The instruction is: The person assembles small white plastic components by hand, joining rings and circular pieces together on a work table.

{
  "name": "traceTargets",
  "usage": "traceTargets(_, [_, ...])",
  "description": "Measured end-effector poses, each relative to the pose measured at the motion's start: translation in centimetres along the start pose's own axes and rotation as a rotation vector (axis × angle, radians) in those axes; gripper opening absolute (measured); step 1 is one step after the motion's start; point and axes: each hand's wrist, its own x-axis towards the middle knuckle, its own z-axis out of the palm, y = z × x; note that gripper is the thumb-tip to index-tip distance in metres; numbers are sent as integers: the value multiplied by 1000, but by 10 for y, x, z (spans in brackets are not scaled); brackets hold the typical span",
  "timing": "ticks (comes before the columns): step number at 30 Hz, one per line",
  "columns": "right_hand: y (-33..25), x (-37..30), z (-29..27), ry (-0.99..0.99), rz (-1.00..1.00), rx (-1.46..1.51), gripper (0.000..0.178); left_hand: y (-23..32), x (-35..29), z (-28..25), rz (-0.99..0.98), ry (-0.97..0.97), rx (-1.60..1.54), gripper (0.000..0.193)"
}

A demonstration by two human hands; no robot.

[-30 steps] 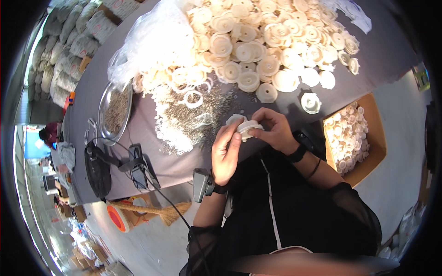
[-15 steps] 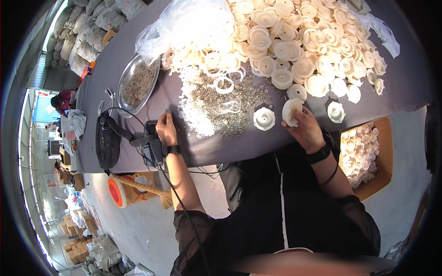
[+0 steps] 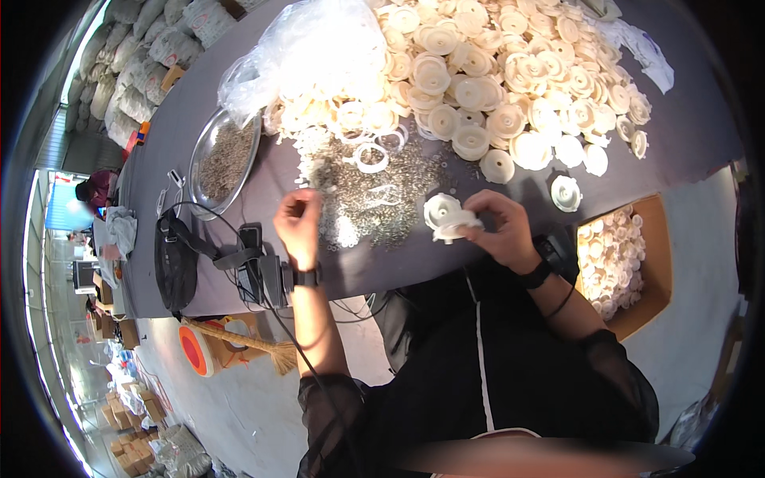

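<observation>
My right hand pinches a white round plastic part between thumb and fingers. That part is tilted and overlaps a second white plastic disc on the table. My left hand hovers at the left edge of a spread of small metal pieces and tiny white rings. Its fingers are drawn together, and whatever they hold is too small to make out. Another white disc lies by itself to the right of my right hand.
A big heap of cream plastic discs covers the table's far side, beside a clear plastic bag. To the left are a metal tray of small pieces, a black pouch and cabled devices. A cardboard box of white parts stands below right.
The right hand has brought its white plastic part left, over the disc on the table. My left hand has risen from the tabletop beside the small pieces. The whole view has shifted slightly.
</observation>
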Motion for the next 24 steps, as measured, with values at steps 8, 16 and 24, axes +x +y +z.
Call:
traceTargets(8, [-31, 22, 4, -216, -477, -202, 24, 60, -59, 70, -79, -688, -190, 13])
traceTargets(16, [-28, 13, -5, -254, -413, -157, 26, 67, -58, 73, -84, -877, -181, 13])
traceTargets(24, [-29, 10, -7, -229, -377, -123, 24, 71, -63, 76, -9, -875, -188, 15])
